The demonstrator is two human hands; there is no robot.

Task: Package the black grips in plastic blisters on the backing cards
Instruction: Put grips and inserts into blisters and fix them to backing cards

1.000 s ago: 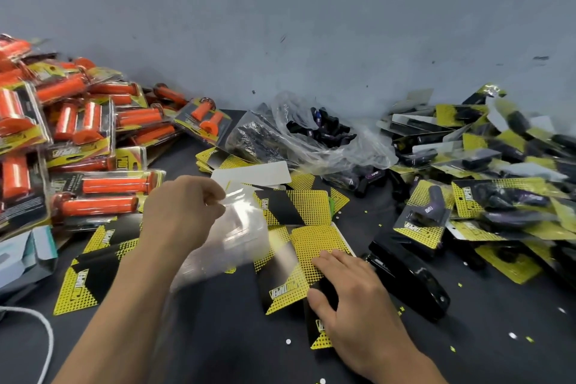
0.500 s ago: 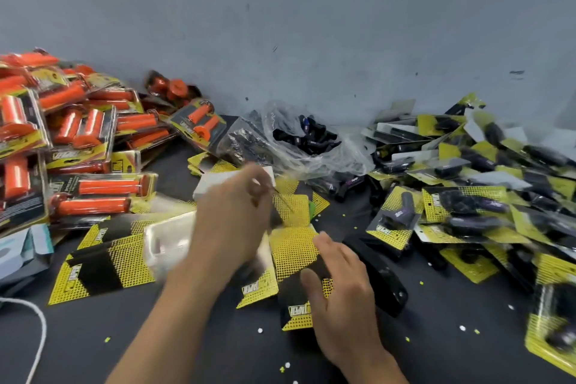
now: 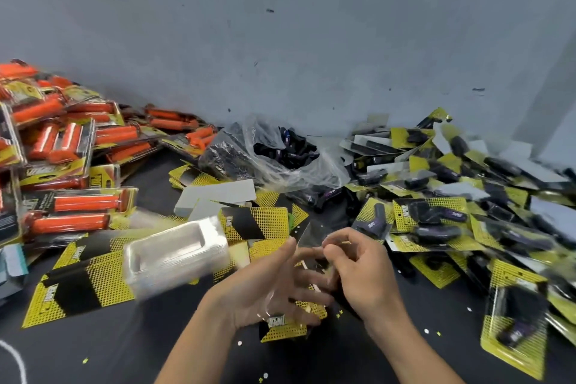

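Now | right hand point(image 3: 364, 271) pinches clear blister point(image 3: 311, 232) | left hand point(image 3: 268, 287) cradles it

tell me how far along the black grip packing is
Done: a big pile of carded black grips lies at right. In hand: the right hand pinches one clear blister, the left hand open beneath it, above a backing card; no grip visible in it. Left: a bag of loose black grips, a stack of empty blisters and spare backing cards, so plenty remains.
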